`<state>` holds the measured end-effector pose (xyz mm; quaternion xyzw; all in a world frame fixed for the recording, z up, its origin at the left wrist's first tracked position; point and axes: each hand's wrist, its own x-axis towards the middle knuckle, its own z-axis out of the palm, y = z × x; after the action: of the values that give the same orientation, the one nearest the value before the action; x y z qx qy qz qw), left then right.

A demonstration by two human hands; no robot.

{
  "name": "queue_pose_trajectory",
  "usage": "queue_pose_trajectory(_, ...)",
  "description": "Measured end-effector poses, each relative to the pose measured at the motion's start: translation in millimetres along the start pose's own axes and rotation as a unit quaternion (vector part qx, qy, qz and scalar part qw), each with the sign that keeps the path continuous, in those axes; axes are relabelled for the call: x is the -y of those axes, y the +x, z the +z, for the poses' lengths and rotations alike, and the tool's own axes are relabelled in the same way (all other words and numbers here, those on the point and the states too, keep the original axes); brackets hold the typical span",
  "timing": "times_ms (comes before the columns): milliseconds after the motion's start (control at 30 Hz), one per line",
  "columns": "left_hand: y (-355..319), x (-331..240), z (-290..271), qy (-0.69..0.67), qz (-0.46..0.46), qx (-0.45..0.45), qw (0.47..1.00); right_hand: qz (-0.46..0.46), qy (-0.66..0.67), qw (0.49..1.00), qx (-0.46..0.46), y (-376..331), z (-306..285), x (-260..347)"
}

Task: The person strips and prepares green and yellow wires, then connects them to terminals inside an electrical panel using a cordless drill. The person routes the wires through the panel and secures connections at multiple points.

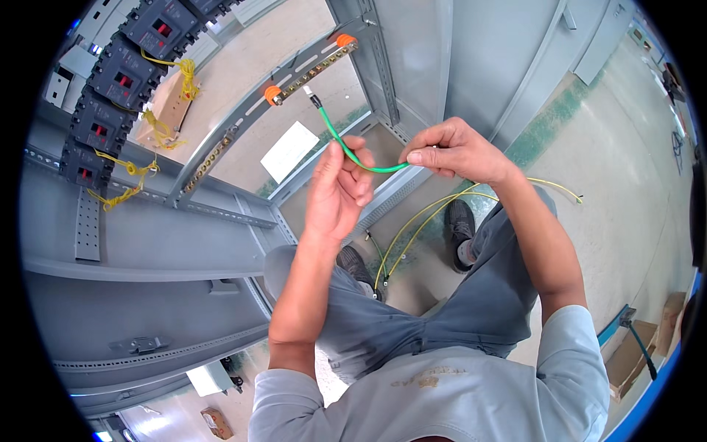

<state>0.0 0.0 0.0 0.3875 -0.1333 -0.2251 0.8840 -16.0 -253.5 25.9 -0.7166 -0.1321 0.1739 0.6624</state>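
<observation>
A short bright green cable (377, 170) bends between my two hands, in front of the open cabinet frame. My left hand (338, 190) grips it partway along, thumb upward and fingers curled round it. With thumb and forefinger my right hand (458, 152) pinches its right part, and the end there is hidden in the fingers. At the upper left end sits a black sleeve with a silver cable lug (310, 93), which points at a brass terminal bar (317, 71). That bar is mounted on the frame between two orange insulators (273, 94). Whether the lug touches it, I cannot tell.
Several black circuit breakers (121, 77) with bundled yellow wires (188, 77) line the left. A second brass bar (210, 158) sits lower on the frame. Yellow-green cables (418, 230) lie on the floor by my shoes. Grey cabinet panels (486, 59) stand ahead; an open cardboard box (632, 357) lies right.
</observation>
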Motion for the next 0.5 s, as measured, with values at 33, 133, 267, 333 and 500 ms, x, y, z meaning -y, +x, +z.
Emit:
queue_pose_trajectory(33,1,-2,-2,-0.015,-0.004,0.007,1.000,-0.010,-0.012,1.000,-0.009,0,0,0)
queue_pose_trajectory(133,3,-5,-11,-0.020,-0.021,0.035,0.999,-0.090,-0.054,0.994,-0.018,4,4,-10)
queue_pose_trajectory(267,1,-5,-13,0.018,-0.071,0.040,0.997,-0.114,-0.093,0.989,-0.002,3,-2,-11)
queue_pose_trajectory(333,1,0,-16,0.038,-0.096,0.032,0.994,-0.099,-0.123,0.987,0.011,0,-6,-6)
queue_pose_trajectory(500,3,9,-14,0.069,-0.085,0.014,0.994,-0.043,-0.113,0.993,0.016,-3,-14,-1)
